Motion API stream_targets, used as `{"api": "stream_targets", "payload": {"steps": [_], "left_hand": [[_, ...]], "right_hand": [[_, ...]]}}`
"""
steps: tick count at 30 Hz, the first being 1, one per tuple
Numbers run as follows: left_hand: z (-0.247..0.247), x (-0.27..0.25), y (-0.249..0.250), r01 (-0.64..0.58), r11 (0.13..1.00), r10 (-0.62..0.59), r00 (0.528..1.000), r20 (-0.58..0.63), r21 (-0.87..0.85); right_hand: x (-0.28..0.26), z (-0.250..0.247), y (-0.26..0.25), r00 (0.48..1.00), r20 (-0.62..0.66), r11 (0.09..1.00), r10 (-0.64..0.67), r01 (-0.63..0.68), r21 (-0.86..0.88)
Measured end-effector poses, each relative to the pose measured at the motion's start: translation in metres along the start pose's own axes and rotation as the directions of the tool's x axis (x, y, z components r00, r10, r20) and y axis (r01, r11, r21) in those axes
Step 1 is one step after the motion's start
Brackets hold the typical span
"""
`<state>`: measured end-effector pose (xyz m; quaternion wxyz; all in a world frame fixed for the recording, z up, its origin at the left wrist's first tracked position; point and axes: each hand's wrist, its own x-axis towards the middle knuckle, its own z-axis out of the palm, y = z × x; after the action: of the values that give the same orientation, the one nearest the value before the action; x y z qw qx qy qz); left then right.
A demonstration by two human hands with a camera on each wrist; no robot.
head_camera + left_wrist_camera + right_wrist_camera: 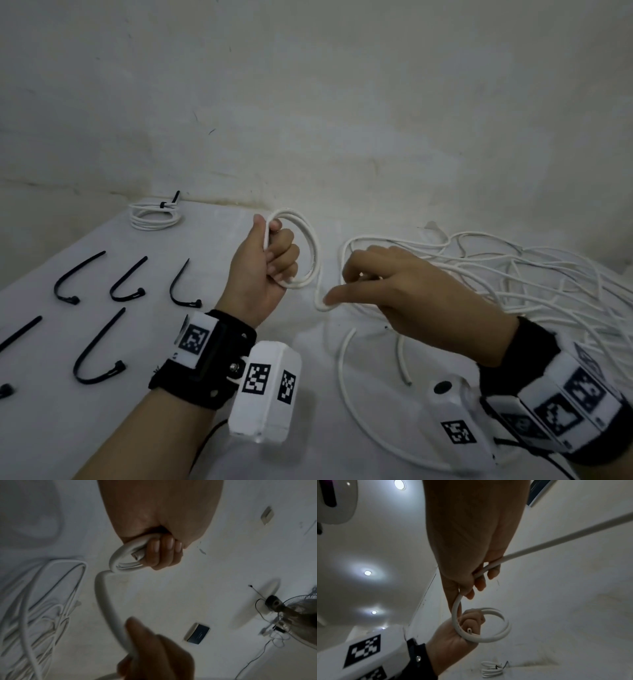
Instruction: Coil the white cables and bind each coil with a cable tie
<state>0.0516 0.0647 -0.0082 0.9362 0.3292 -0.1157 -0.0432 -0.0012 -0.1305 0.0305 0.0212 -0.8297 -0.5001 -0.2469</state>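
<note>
Done: one bound coil (pixel 156 216) lies at the table's (pixel 212 233) far left corner, a black tie around it.
In hand: left hand (pixel 265 265), fingers curled tight round a small coil (pixel 301 250) held above the table.
Feeding: right hand (pixel 387 291), thumb and fingers pinching the cable (pixel 556 540) that runs into that coil.
Left: the pile (pixel 513 274) of loose cables at right; spare ties (pixel 123 281) at left, perhaps six, two cut off by the edge.
Wrist views only: the cable's cut end (pixel 469 630) inside the coil.
</note>
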Motion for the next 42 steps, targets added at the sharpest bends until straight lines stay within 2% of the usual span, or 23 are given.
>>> {"api": "stream_targets", "payload": {"steps": [4, 9, 11, 15, 18, 22, 25, 30, 35, 38, 42], "left_hand": [[0.004, -0.002, -0.013, 0.057, 0.998, -0.058, 0.997, 0.048, 0.039], [0.009, -0.009, -0.024, 0.107, 0.949, -0.136, 0.987, 0.080, 0.296], [0.012, -0.011, -0.024, 0.116, 0.939, -0.164, 0.979, 0.125, 0.323], [0.014, -0.014, -0.019, 0.231, 0.941, -0.282, 0.939, 0.197, 0.249], [0.012, -0.016, -0.016, 0.276, 0.948, -0.306, 0.926, 0.220, 0.157], [0.011, -0.015, -0.014, 0.301, 0.949, -0.314, 0.929, 0.197, 0.092], [0.009, -0.015, -0.014, 0.312, 0.949, -0.313, 0.928, 0.202, 0.036], [0.012, -0.017, -0.011, 0.250, 0.965, -0.262, 0.931, 0.254, 0.078], [0.015, -0.019, -0.013, 0.109, 0.940, -0.177, 0.966, 0.187, 0.324], [0.015, -0.019, -0.010, 0.039, 0.880, -0.114, 0.985, 0.130, 0.474], [0.010, -0.015, -0.011, -0.056, 0.785, 0.063, 0.998, 0.011, 0.617]], "right_hand": [[0.019, 0.003, -0.006, 1.000, -0.015, 0.981, 0.009, -0.006, 0.194], [0.035, 0.001, -0.003, 0.976, -0.092, 0.939, 0.196, -0.159, 0.305], [0.037, 0.000, 0.002, 0.961, -0.120, 0.934, 0.250, -0.206, 0.293], [0.039, 0.006, 0.014, 0.924, -0.185, 0.932, 0.334, -0.295, 0.209], [0.037, 0.012, 0.025, 0.894, -0.219, 0.910, 0.392, -0.340, 0.239], [0.035, 0.022, 0.029, 0.867, -0.186, 0.871, 0.463, -0.406, 0.277], [0.034, 0.026, 0.028, 0.872, -0.136, 0.854, 0.470, -0.410, 0.320], [0.027, 0.029, 0.027, 0.922, -0.037, 0.890, 0.386, -0.361, 0.278], [0.028, 0.028, 0.034, 0.922, -0.050, 0.898, 0.383, -0.359, 0.253], [0.029, 0.021, 0.038, 0.923, -0.023, 0.892, 0.384, -0.364, 0.266], [0.032, 0.020, 0.041, 0.931, -0.067, 0.910, 0.360, -0.334, 0.244]]}}
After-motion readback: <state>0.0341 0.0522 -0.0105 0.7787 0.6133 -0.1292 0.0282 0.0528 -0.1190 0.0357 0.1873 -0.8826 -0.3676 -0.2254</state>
